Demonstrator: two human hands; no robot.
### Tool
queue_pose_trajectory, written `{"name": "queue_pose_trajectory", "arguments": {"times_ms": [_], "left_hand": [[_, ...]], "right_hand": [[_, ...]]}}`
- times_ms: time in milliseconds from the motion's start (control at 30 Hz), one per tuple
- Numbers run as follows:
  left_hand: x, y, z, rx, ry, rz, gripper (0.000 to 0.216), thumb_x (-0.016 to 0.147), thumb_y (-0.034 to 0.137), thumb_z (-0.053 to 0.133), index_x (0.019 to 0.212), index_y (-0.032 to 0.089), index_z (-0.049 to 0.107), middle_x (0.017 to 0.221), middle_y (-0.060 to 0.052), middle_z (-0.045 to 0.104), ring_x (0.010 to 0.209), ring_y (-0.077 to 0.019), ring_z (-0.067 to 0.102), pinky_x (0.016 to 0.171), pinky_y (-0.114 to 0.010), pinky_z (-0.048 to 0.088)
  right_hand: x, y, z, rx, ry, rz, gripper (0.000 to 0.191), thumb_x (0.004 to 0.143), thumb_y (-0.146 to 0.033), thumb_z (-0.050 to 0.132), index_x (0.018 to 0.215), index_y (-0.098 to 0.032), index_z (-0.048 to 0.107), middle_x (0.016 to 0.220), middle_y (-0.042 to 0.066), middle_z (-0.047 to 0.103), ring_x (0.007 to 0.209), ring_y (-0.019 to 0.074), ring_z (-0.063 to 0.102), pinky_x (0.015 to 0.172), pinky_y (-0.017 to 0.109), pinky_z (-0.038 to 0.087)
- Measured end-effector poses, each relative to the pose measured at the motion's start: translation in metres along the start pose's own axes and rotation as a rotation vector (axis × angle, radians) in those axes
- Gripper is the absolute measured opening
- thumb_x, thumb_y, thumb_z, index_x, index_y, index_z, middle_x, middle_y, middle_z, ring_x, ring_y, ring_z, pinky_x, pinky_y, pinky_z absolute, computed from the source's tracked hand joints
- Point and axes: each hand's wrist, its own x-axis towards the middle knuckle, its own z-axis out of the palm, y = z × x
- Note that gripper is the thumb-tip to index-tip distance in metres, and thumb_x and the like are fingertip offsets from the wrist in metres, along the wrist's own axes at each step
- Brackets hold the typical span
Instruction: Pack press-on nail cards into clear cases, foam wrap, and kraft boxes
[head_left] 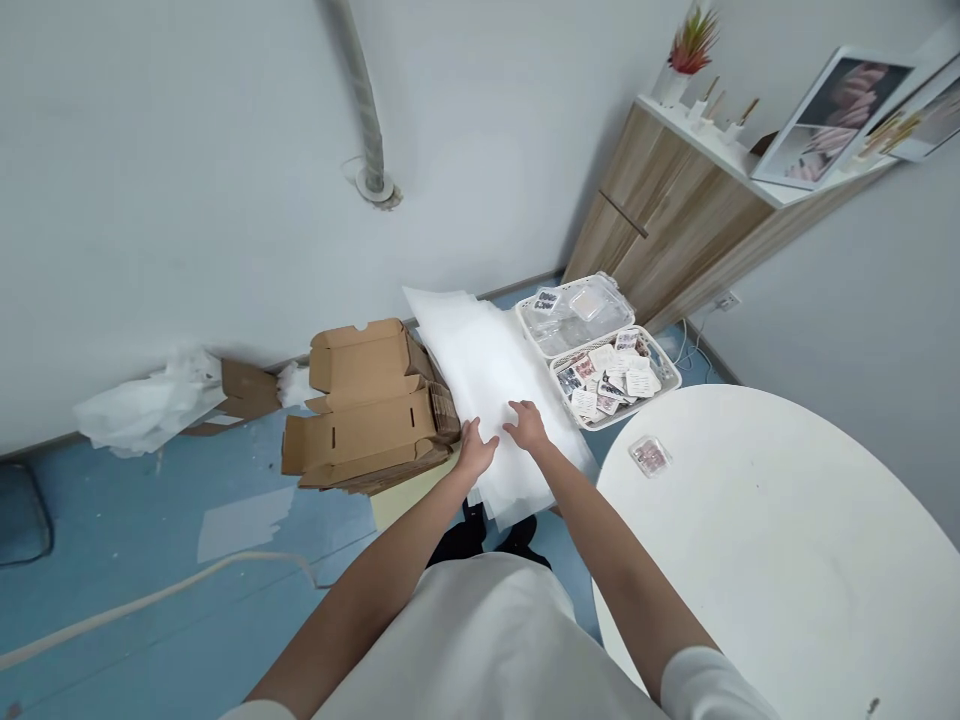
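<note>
A stack of thin white foam sheets (487,360) lies in front of me, its edges slightly uneven. My left hand (477,450) is over the stack's left edge, thumb apart from the fingers. Above the middle of the sheets, my right hand (528,426) has its fingers parted and nothing between them. Whether either hand touches the top sheet, I cannot tell. Just left of the sheets is a pile of flattened brown cardboard boxes (375,425). To the right, one white basket (671,378) holds several small printed packs; another basket (630,318) holds clear plastic cases.
A round white table (750,540) stands at the right with a small clear pack (650,456) on it. Behind is a wooden cabinet (675,200). White plastic wrap (157,400) and an open carton (247,390) lie along the wall. A pale cable (187,575) crosses the floor.
</note>
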Motion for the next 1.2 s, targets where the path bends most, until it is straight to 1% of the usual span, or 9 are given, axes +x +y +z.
{"name": "queue_pose_trajectory", "arguments": {"times_ms": [200,467,600,667,800,900,1033,1100,1200], "left_hand": [[0.0,-0.008,0.004,-0.097,-0.006,-0.008,0.059,0.071,0.025,0.057,0.124,0.021,0.032,0.14,-0.01,0.019,0.126,-0.0227,0.03,0.101,-0.034,0.03],[0.008,0.0,0.011,-0.188,0.104,-0.106,0.065,0.073,0.031,0.057,0.127,0.021,0.023,0.123,-0.012,0.045,0.098,-0.017,0.053,0.079,-0.03,0.045],[0.013,0.004,0.008,-0.021,0.048,-0.127,0.063,0.07,0.035,0.06,0.124,0.017,0.032,0.113,-0.012,0.051,0.104,-0.0216,0.05,0.084,-0.033,0.041],[0.012,0.004,0.01,0.03,0.032,-0.133,0.063,0.067,0.038,0.062,0.121,0.017,0.037,0.12,-0.013,0.046,0.112,-0.0247,0.044,0.088,-0.034,0.039],[0.006,0.002,0.016,0.056,0.054,-0.126,0.065,0.063,0.039,0.065,0.119,0.019,0.04,0.132,-0.013,0.034,0.125,-0.0274,0.029,0.095,-0.036,0.033],[0.003,0.001,0.017,0.017,0.05,-0.15,0.071,0.067,0.037,0.062,0.127,0.019,0.029,0.131,-0.014,0.035,0.125,-0.0266,0.03,0.095,-0.037,0.034],[-0.001,0.001,0.015,-0.018,0.167,-0.121,0.069,0.073,0.034,0.056,0.13,0.019,0.021,0.132,-0.013,0.035,0.122,-0.0234,0.035,0.096,-0.037,0.034],[-0.006,0.003,0.015,-0.001,0.234,-0.072,0.067,0.074,0.035,0.056,0.13,0.02,0.021,0.135,-0.013,0.03,0.122,-0.0226,0.034,0.098,-0.036,0.033],[-0.015,0.007,0.015,-0.01,0.268,-0.041,0.069,0.074,0.038,0.056,0.13,0.021,0.021,0.138,-0.013,0.025,0.123,-0.0228,0.033,0.098,-0.035,0.033]], "right_hand": [[0.001,0.0,0.023,-0.253,0.008,0.025,0.039,0.075,-0.015,0.053,0.112,-0.025,0.05,0.123,0.01,0.044,0.109,0.0249,0.041,0.079,0.035,0.039],[0.004,0.008,0.02,-0.32,0.009,0.005,0.023,0.083,-0.017,0.037,0.085,-0.019,0.06,0.094,0.01,0.055,0.088,0.0217,0.049,0.068,0.031,0.038],[0.007,0.015,0.013,-0.231,0.145,-0.005,0.023,0.081,-0.021,0.043,0.1,-0.018,0.054,0.113,0.011,0.048,0.103,0.0244,0.044,0.079,0.034,0.037],[0.011,0.019,0.008,-0.173,0.208,0.044,0.037,0.077,-0.023,0.049,0.113,-0.017,0.046,0.122,0.013,0.043,0.111,0.0268,0.04,0.085,0.036,0.035],[0.021,0.026,0.0,-0.007,0.179,0.172,0.055,0.073,-0.021,0.052,0.125,-0.017,0.034,0.112,0.014,0.051,0.105,0.0266,0.047,0.084,0.036,0.036],[0.025,0.028,-0.005,0.172,0.139,0.219,0.051,0.072,-0.027,0.052,0.12,-0.018,0.039,0.09,0.007,0.059,0.089,0.0222,0.055,0.079,0.034,0.041],[0.022,0.023,-0.016,0.376,0.078,0.148,0.029,0.074,-0.04,0.046,0.09,-0.018,0.056,0.071,0.001,0.058,0.071,0.0174,0.055,0.069,0.032,0.045],[0.02,0.017,-0.023,0.471,0.054,0.077,0.022,0.073,-0.036,0.045,0.081,-0.018,0.057,0.078,0.002,0.059,0.07,0.0154,0.056,0.068,0.031,0.046],[0.017,0.005,-0.036,0.656,0.011,0.006,0.027,0.068,-0.025,0.047,0.094,-0.02,0.054,0.101,0.004,0.056,0.068,0.0117,0.058,0.062,0.028,0.048]]}}
